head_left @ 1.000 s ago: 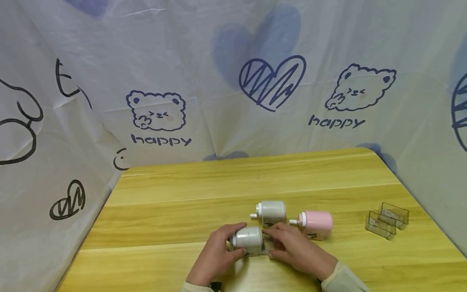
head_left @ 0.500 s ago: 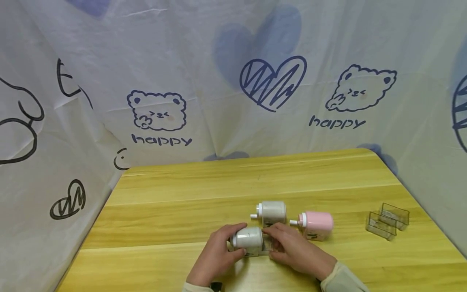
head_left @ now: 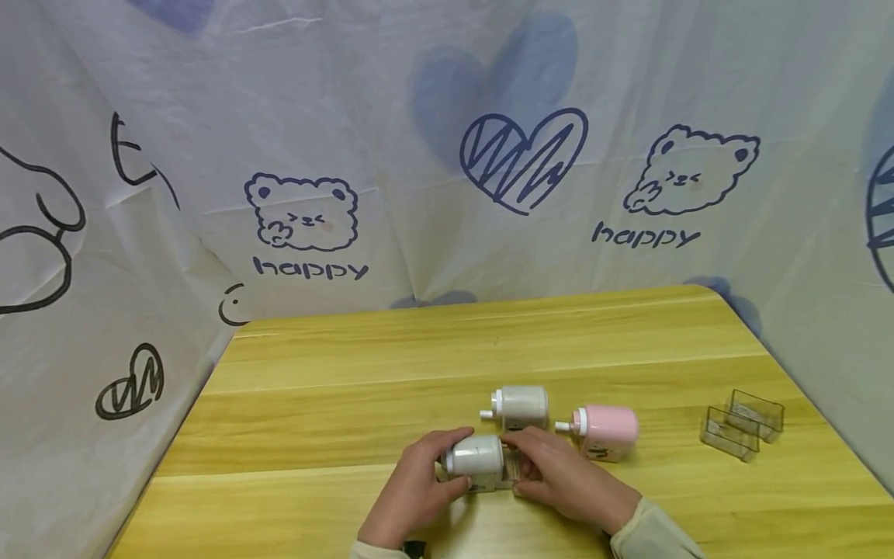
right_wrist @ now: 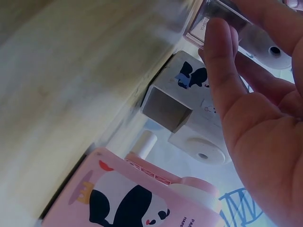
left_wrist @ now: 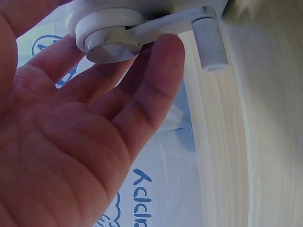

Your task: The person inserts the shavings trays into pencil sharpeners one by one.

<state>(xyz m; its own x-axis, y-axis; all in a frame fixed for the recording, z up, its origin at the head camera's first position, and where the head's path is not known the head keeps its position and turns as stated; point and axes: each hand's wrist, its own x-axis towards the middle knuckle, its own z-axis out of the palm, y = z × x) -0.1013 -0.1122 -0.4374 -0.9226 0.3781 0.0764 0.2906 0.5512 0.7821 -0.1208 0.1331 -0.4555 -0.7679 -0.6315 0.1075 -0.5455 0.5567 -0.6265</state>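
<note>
My left hand point(head_left: 417, 485) grips a white crank pencil sharpener point(head_left: 476, 456), fingers behind it and thumb on the near side. In the left wrist view its crank handle point(left_wrist: 165, 23) lies beside the fingertips. At the sharpener's right end, a clear shavings drawer point(head_left: 512, 470) sticks partly out. My right hand point(head_left: 566, 473) pinches that drawer between thumb and fingers; the hand covers part of it. Just behind stands a second white sharpener point(head_left: 524, 405), whose drawer slot point(right_wrist: 166, 109) gapes in the right wrist view. A pink sharpener point(head_left: 611, 427) with a panda print stands right of it.
Two clear drawers, a nearer one point(head_left: 729, 433) and a farther one point(head_left: 757, 413), lie at the right of the wood-grain table point(head_left: 349, 365). A white printed cloth point(head_left: 419, 233) hangs behind the table and along its sides.
The right hand has shifted very slightly left, toward the held sharpener. The left hand and the other sharpeners stay where they were.
</note>
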